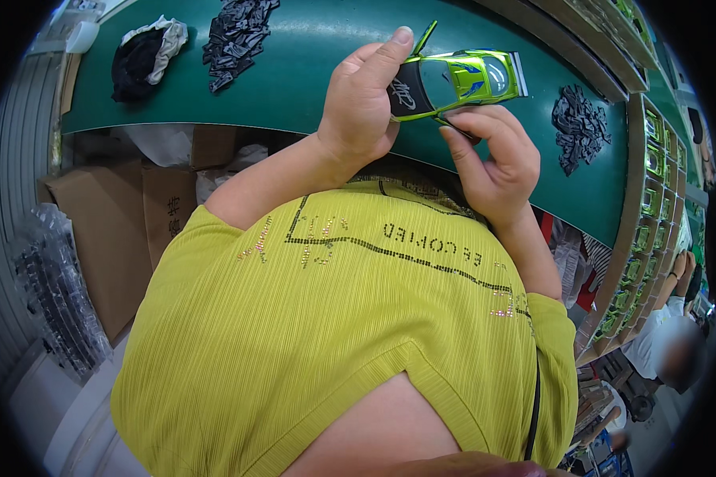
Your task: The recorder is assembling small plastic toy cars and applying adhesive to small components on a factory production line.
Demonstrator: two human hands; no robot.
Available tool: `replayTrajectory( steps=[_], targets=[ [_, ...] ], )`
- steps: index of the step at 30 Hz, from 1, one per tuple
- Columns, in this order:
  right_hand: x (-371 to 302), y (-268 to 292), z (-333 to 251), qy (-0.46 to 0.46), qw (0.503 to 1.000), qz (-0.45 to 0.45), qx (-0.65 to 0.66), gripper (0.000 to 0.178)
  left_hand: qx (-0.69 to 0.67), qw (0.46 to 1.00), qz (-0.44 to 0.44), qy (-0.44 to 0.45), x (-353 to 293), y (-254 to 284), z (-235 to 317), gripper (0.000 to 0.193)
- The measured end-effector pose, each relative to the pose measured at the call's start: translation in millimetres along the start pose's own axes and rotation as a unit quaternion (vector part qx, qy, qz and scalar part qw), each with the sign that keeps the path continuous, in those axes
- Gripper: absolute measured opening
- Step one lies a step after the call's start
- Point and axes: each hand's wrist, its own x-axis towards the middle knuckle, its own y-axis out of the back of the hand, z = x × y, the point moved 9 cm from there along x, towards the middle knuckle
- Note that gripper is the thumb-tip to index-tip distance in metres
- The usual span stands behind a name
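Note:
My left hand is closed around one end of a shiny green toy car with a black panel, held above the green table. A thin door stands swung out on the car's far side. On the near side, my right hand pinches a small dark piece between thumb and finger, right against the car body. Whether this piece is the other door or a loose part, I cannot tell. The fingers of my right hand partly cover it.
Piles of small black plastic parts lie on the table, one at the far left and one at the right. A black and white cloth bundle sits at the left. A compartment tray of green toy cars stands right; cardboard boxes below left.

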Motion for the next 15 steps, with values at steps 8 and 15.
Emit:
replayTrajectory(
  steps=[8, 15],
  targets=[
    [-30.4, -13.4, 54.7, -0.264, 0.919, 0.005, 0.291, 0.016, 0.026, 0.999, -0.020, -0.021, 0.4, 1.7, 8.2, 0.027],
    [-63.3, -70.7, 59.1, -0.505, 0.601, -0.079, 0.615, 0.026, 0.101, 0.992, -0.076, -0.019, -4.0, -14.6, 3.2, 0.032]
  ],
)
